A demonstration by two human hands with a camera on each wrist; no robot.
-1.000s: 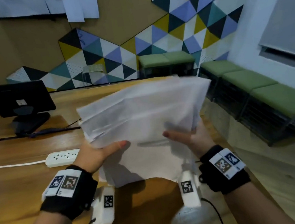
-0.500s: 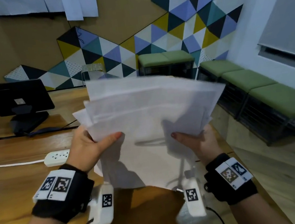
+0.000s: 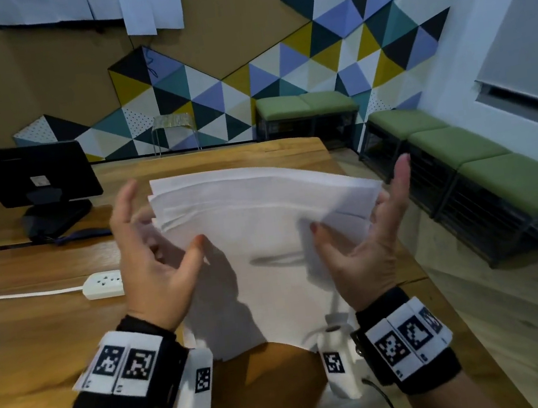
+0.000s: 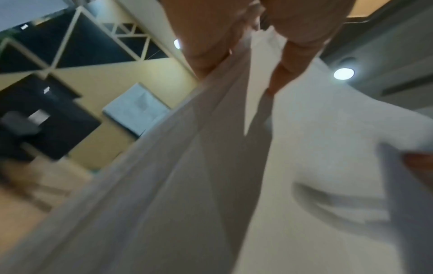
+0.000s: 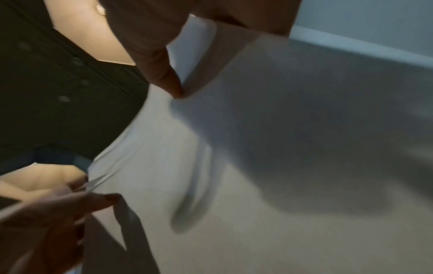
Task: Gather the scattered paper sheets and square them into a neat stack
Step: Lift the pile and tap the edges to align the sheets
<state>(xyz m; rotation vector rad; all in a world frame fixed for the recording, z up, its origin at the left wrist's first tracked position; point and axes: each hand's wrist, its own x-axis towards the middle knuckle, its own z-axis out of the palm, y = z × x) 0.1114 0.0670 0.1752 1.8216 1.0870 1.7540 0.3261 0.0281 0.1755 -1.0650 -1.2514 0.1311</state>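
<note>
Head view looks over a long wooden table (image 3: 31,341) holding a black monitor (image 3: 33,174) and a white power strip (image 3: 103,284), with a triangle-patterned wall (image 3: 326,57) and green benches (image 3: 481,153) beyond. Above it, the sheaf of paper sheets (image 3: 259,239) stands on its lower edge, flanked by the left hand (image 3: 151,265) and right hand (image 3: 369,241), fingers straight, thumbs touching the front sheet.

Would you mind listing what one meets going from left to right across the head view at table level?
Monitor → power strip → left hand → stack of paper sheets → right hand → green benches.
</note>
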